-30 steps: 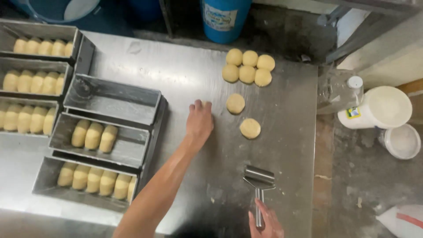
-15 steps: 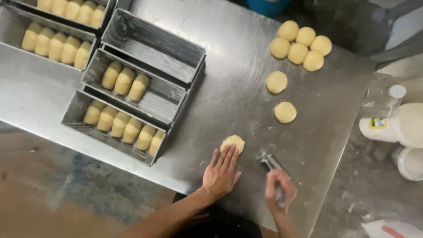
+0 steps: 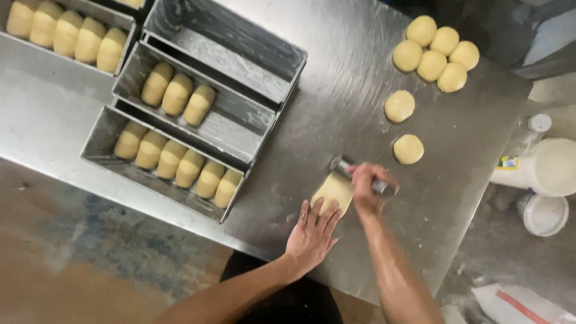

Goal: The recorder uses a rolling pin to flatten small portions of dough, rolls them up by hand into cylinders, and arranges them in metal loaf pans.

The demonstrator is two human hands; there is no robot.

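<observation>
A flattened piece of pale dough (image 3: 335,189) lies on the steel table (image 3: 336,102). My left hand (image 3: 312,233) rests flat on the table with its fingertips on the dough's near edge. My right hand (image 3: 367,189) grips the handle of a small metal roller (image 3: 343,166), whose drum sits at the dough's far edge. Two loose dough balls (image 3: 400,105) lie just beyond it, and a cluster of several more dough balls (image 3: 435,49) sits at the far right of the table.
Three loaf tins stand to the left: the near tin (image 3: 96,153) holds several rolled dough pieces, the middle tin (image 3: 240,135) holds three, the far tin (image 3: 282,51) holds none. Another filled tin (image 3: 66,33) is top left. White containers (image 3: 549,168) stand on the floor at right.
My left hand brought a dough ball to the near edge and now holds it flat. My right hand moved the roller onto the dough, which is now rolled out.
</observation>
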